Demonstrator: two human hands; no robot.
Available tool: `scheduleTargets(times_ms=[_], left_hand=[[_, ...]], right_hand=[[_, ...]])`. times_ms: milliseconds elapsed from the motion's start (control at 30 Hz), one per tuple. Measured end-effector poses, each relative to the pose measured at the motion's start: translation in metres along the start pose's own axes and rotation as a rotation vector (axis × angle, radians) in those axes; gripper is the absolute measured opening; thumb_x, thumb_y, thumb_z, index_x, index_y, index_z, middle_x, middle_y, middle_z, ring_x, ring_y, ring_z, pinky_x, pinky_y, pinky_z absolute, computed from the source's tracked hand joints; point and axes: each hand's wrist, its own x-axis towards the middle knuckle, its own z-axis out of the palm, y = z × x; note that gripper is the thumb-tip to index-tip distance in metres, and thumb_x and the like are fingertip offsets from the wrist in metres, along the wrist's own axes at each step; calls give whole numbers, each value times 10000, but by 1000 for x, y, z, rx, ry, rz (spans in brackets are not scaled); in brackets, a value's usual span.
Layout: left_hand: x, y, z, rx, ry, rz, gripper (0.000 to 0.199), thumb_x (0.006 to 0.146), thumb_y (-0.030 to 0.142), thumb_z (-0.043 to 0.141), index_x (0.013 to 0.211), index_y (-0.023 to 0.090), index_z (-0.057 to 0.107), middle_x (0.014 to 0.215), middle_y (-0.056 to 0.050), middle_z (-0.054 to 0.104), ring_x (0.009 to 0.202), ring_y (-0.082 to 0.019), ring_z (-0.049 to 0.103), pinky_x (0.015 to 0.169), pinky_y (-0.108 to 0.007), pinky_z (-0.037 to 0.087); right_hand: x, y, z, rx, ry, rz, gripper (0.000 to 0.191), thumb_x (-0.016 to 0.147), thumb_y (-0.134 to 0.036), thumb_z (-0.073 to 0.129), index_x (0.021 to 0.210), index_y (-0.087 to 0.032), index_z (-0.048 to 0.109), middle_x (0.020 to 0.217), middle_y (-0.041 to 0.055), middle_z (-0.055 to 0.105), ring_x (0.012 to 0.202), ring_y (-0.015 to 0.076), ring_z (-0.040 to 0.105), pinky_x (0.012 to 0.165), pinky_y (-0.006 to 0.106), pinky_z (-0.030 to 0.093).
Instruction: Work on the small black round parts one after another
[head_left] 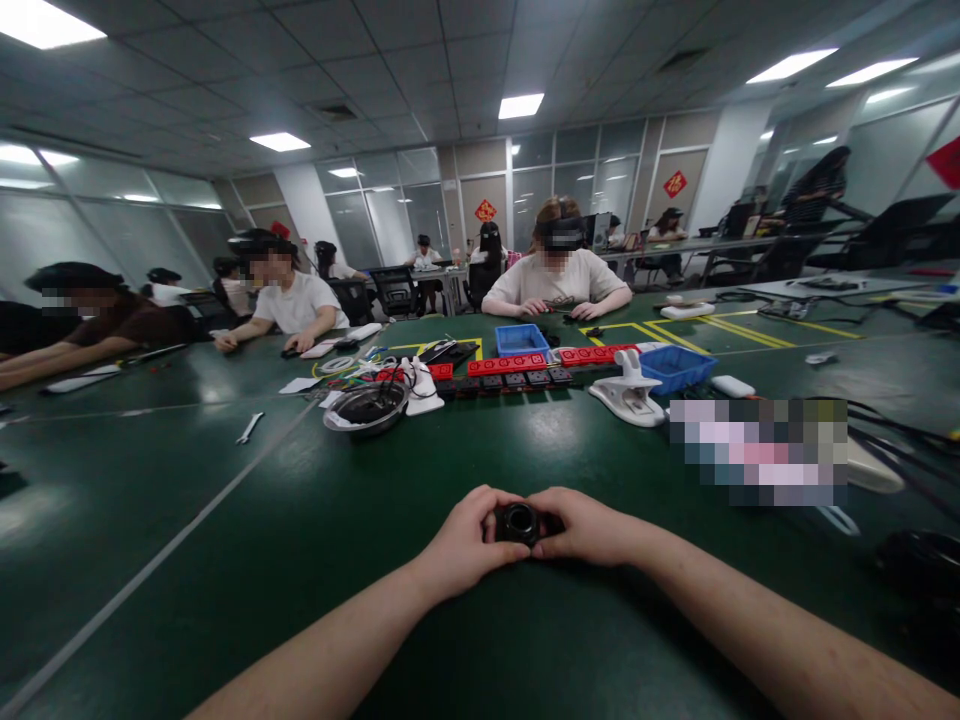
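Observation:
Between my two hands is a small black part with a round, lens-like opening (520, 522) facing me. My left hand (471, 540) grips it from the left, thumb below and fingers over the top. From the other side my right hand (581, 525) holds it too, with thumb and fingers closed round its right edge. The part is held low over the green table (360, 610), and I cannot tell whether it touches the surface. My fingers hide its sides and back.
Ahead stand a metal bowl (364, 425) of black parts, a white clip stand (626, 395), red power strips (510, 365) and blue trays (675, 370). An open-end wrench (250, 428) lies to the left. Black cables (900, 440) run along the right. A co-worker (559, 270) sits opposite.

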Motion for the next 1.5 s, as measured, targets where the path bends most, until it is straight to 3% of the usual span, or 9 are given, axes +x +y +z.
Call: scheduleTargets(times_ms=[233,333,500,567,667,800,933,1333,1500], left_hand=[[-1,4,6,-21,68,-82,429,537,308,704,903,166,530,731,33,418,530,-65,356,472,-176,292],[-1,5,11,-13,137,-121,415,542,269,696,902,162,518,741,29,433,522,-68,361,476,-186,294],[0,1,14,85,256,-120,360,548,244,683,862,164,524,769,12,449,585,-97,398,511,-200,309],[0,0,11,83,241,-110,365,548,240,682,867,166,520,774,14,446,569,-89,389,496,-194,306],[-1,0,5,18,116,-82,389,561,258,681,901,167,515,760,25,429,535,-69,365,474,-181,301],[0,0,-2,-29,-21,-14,391,591,279,669,942,181,527,758,25,418,550,-67,368,491,-176,310],[1,-2,-2,-19,-27,17,403,604,297,663,967,191,527,756,22,414,575,-77,381,516,-184,321],[1,-3,0,-14,-7,22,389,604,271,661,960,190,526,770,20,421,588,-84,390,537,-194,329],[1,-4,1,3,-4,18,398,604,278,657,970,194,526,760,21,426,589,-87,392,542,-197,329]], right_hand=[[3,-3,5,-73,64,138,331,559,-355,663,770,-167,490,695,-24,520,586,100,452,480,184,294],[5,-8,13,-202,159,216,386,532,-433,657,752,-172,479,700,0,534,591,127,470,473,202,292],[6,-19,26,-420,314,279,348,630,-485,561,763,-171,494,731,58,549,687,194,509,547,253,338],[4,-21,26,-430,296,263,395,630,-534,540,774,-168,505,742,68,554,705,208,511,567,269,352],[-1,-21,19,-377,241,199,517,560,-586,575,850,-162,513,795,72,562,727,215,507,583,277,361],[-3,-14,5,-231,94,40,435,578,-455,637,895,-175,535,793,28,562,709,169,497,578,239,345],[-2,-7,-1,-128,20,-31,293,626,-348,627,842,-162,561,732,-2,546,650,127,480,563,217,329],[-3,-5,0,-50,16,-39,239,639,-285,612,832,-155,559,738,-8,544,635,116,486,555,207,347],[-2,-6,1,-4,35,-19,302,622,-253,629,905,-173,560,822,3,566,696,135,505,602,219,364]])
